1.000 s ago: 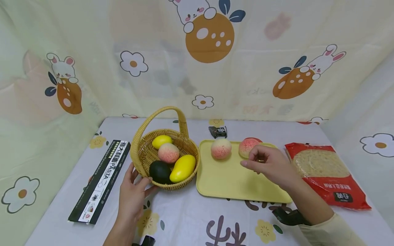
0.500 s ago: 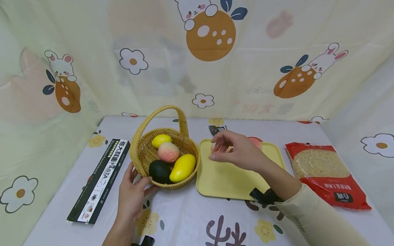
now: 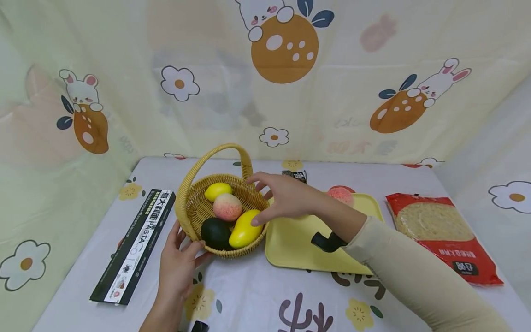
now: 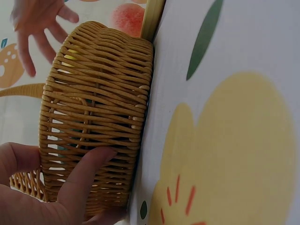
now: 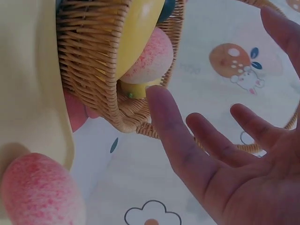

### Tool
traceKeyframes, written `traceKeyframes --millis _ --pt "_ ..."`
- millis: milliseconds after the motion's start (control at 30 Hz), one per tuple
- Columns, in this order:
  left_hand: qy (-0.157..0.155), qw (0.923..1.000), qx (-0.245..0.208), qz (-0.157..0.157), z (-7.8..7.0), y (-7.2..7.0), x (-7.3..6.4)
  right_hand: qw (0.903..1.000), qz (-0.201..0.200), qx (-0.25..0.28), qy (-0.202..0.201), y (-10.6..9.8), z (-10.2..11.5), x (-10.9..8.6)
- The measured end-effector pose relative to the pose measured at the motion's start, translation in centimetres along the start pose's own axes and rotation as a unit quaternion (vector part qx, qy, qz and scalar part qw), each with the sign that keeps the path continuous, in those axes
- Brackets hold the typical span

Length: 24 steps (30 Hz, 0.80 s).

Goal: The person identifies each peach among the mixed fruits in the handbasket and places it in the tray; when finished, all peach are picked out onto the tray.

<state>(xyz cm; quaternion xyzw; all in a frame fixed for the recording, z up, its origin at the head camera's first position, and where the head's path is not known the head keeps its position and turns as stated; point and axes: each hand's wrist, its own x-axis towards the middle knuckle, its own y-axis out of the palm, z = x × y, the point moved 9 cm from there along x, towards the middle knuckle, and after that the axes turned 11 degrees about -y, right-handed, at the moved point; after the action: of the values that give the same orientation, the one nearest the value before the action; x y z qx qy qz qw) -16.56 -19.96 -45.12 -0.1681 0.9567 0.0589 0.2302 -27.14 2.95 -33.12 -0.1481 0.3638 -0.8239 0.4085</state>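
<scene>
Head view: left hand (image 3: 178,258) pinches the near-left rim of the wicker basket (image 3: 199,207), left of the yellow tray (image 3: 307,249). Right hand (image 3: 286,196), fingers spread, hides the basket's right rim; touching the mango (image 3: 245,230)? Cannot tell. Black packet (image 3: 299,176) half covered.

Left wrist view: weave masks the fruit inside.

Right wrist view: tray peach (image 5: 42,192) and dark green fruit (image 5: 166,10) cropped.

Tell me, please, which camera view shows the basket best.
The head view: it shows the basket from above, with its handle and the fruit inside. The left wrist view shows mainly its outer wall; the right wrist view shows only part, cut off at the top.
</scene>
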Motion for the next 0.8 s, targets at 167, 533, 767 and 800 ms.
traceKeyframes --millis 167,533,767,800 --pt "0.002 1.0 0.002 0.0 -0.1 0.0 0.0 0.999 0.03 0.028 0.017 0.7 -0.2 1.9" --pt "0.001 1.0 -0.002 0.001 0.2 -0.2 0.2 0.9947 0.088 0.047 0.026 2.4 -0.9 6.3" --pt "0.002 1.0 -0.005 0.007 0.2 0.0 0.2 0.9926 0.11 0.039 0.033 4.0 -1.0 8.2" --pt "0.003 1.0 -0.005 0.007 0.2 0.0 0.2 0.9925 0.112 0.035 0.034 4.2 -1.0 8.4"
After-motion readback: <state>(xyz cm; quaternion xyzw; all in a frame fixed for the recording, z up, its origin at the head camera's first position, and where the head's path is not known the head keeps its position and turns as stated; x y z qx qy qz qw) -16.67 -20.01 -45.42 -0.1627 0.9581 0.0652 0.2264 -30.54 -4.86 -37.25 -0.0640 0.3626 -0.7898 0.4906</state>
